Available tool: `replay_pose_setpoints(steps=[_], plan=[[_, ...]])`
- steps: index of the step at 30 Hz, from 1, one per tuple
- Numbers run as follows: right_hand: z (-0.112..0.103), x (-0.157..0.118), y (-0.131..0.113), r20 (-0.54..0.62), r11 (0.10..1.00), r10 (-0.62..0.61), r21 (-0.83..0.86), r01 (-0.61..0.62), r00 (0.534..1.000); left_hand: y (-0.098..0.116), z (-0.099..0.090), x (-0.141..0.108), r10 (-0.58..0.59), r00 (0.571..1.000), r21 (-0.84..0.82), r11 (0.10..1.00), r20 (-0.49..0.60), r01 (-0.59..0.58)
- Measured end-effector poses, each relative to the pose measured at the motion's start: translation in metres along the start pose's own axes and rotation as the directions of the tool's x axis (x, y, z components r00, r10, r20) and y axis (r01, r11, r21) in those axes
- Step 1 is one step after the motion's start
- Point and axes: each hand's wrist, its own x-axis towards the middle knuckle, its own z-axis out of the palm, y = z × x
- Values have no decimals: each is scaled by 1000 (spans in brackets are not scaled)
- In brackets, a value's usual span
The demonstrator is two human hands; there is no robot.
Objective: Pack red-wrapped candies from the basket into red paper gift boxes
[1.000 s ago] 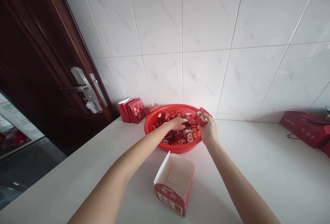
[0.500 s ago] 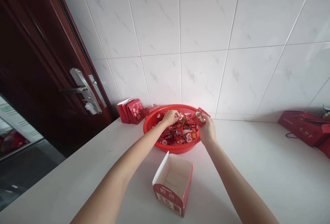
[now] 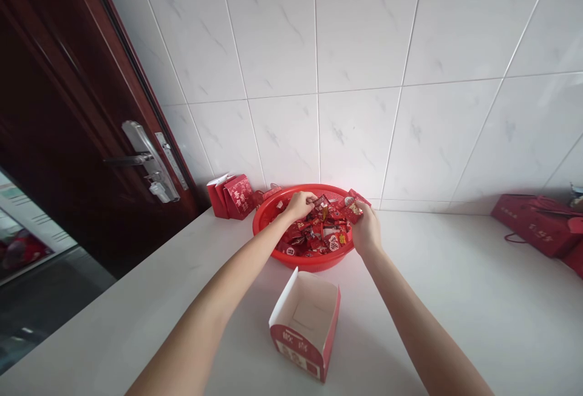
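A red plastic basket point(image 3: 314, 265) full of red-wrapped candies point(image 3: 314, 235) stands against the tiled wall. Over its left part is my left hand point(image 3: 300, 204), fingers pinched at a red candy packet point(image 3: 322, 204). At the basket's right rim my right hand point(image 3: 367, 229) is closed around red candy packets point(image 3: 353, 209), part of which its fingers hide. In front of the basket an open red and white paper box point(image 3: 304, 326) sits with its inside bare.
Folded red gift boxes point(image 3: 231, 197) stand left of the basket by the wall. At the right lies a dark red bag point(image 3: 535, 226) with a cord handle. A dark wooden door point(image 3: 86, 110) with a metal handle is on the left, past the white table point(image 3: 191, 274).
My left hand has shifted very slightly, its fingers now pinched at the packet beside them. My right hand and the paper box stay where they were.
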Motion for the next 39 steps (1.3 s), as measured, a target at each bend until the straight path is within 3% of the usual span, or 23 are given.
replay_pose_setpoints(steps=[4, 8, 14, 20, 25, 27, 30, 35, 39], plan=[[-1, 1, 2, 1, 1000, 22, 19, -22, 1000, 1, -2, -2, 45, 992, -40, 998, 120, -41], [-3, 4, 6, 3, 1000, 8, 13, -8, 1000, 1, -1, -4, 66, 957, -55, 997, 282, -53], [-6, 9, 11, 29, 996, -51, -67, 53, 998, 3, 5, -5, 61, 935, -24, 998, 350, -56], [-11, 11, 8, 58, 989, -38, -140, 45, 998, 8, 21, -10, 53, 790, 105, 984, 611, -147], [-14, 14, 11, 34, 985, -55, -162, 60, 998, 6, 29, -9, 31, 746, 129, 979, 665, -156], [-14, 16, 15, 14, 988, -62, -139, 63, 998, 6, 28, -7, 33, 752, 139, 976, 658, -165], [-15, 18, 18, 15, 992, -52, -113, 54, 999, 8, 21, -5, 32, 807, 148, 978, 590, -147], [-15, 13, 15, 32, 990, -42, -136, 46, 999, 9, 2, -6, -24, 953, 268, 961, 303, -61], [-13, 8, 11, 44, 991, -28, -130, 33, 999, 8, -10, -10, -80, 990, 383, 923, 113, 30]])
